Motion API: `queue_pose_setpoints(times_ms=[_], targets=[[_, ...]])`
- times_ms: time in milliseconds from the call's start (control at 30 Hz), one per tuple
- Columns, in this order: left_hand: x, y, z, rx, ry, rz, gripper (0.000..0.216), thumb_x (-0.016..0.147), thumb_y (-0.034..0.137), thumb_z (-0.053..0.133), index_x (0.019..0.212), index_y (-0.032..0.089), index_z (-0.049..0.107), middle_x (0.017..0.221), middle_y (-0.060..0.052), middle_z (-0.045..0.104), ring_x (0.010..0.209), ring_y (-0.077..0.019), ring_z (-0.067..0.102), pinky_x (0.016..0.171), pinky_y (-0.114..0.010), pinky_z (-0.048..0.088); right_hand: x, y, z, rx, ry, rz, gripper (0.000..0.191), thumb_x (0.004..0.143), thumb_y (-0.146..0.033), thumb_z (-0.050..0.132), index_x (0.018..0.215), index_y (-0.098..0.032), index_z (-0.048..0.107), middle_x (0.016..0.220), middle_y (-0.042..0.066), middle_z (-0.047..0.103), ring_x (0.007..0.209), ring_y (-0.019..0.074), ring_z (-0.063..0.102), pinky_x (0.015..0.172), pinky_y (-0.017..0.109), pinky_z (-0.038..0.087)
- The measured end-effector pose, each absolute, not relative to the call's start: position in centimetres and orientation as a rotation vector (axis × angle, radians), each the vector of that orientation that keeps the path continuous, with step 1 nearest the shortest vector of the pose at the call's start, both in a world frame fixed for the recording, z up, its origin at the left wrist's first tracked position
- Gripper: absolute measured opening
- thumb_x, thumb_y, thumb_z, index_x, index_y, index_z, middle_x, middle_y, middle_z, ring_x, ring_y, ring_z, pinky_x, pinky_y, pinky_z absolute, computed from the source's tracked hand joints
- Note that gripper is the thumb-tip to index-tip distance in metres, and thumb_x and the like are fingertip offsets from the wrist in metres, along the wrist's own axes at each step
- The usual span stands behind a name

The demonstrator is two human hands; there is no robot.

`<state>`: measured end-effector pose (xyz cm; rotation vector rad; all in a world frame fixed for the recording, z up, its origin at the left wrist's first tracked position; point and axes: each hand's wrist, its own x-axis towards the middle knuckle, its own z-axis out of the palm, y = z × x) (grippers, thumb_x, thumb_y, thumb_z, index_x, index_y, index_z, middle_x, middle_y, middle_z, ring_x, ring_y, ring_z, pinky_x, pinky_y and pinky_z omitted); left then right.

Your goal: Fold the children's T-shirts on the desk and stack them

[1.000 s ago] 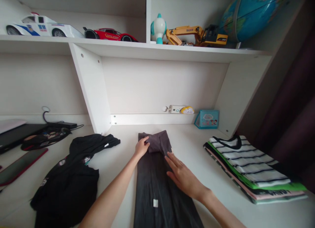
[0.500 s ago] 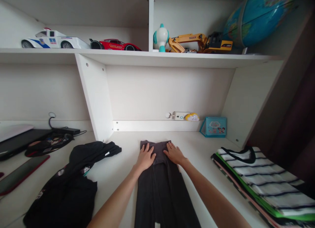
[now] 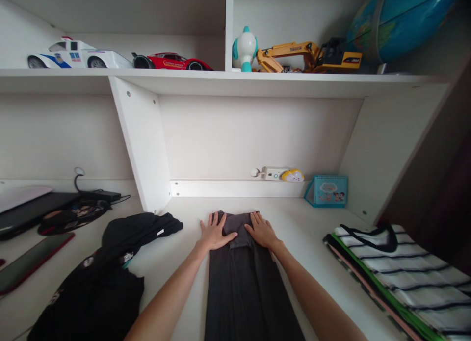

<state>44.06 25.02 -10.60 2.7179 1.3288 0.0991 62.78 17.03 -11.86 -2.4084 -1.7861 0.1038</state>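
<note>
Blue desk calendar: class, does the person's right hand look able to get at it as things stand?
Probably yes: the right hand lies open on the dark garment, and nothing visible stands between it and the blue desk calendar, though the arm may need to stretch.

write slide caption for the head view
Left hand and right hand rest on a long dark cloth garment, between crumpled black clothing and a multicoloured stack of folded clothes.

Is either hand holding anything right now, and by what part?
Nothing appears gripped: the left hand and right hand lie flat on the folded far end of the dark garment.
</note>
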Motion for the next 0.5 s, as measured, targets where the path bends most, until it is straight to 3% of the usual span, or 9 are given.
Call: queue_pose_setpoints(times_ms=[267,400,500], targets=[[44.2,24.7,-10.9,2.728,1.390,0.160,0.098,0.069,0.077,0.017,0.141,0.011,0.011,0.147,-0.013,0.003,0.133,-0.0331,-0.003,0.098,-0.064,0.004,62.9,15.4,-10.3,-2.549,-1.624,0.185,0.081,0.084,-0.062,0.015,0.140,-0.004,0.008,0.145,0.019,0.006,0.133,0.0303,0.003,0.099,0.059,0.007],[44.0,24.6,-10.7,2.713,1.358,0.204,0.094,0.072,0.076,0.018,0.141,0.013,0.010,0.147,-0.014,0.005,0.133,-0.0329,0.000,0.098,-0.063,0.006,60.9,9.3,-8.8,-2.416,-1.827,0.194,0.072,0.086,-0.055,0.025,0.141,-0.011,0.012,0.146,0.011,0.003,0.134,0.0240,0.001,0.105,0.049,0.010],[43.9,24.3,-10.4,2.710,1.341,0.254,0.087,0.075,0.073,0.020,0.142,0.017,0.008,0.146,-0.015,0.009,0.133,-0.0328,0.003,0.097,-0.063,0.007,58.9,1.7,-8.3,-2.048,-2.157,0.326,0.069,0.086,-0.056,0.028,0.141,-0.018,0.011,0.146,0.006,0.005,0.134,0.0224,0.004,0.106,0.042,0.019]])
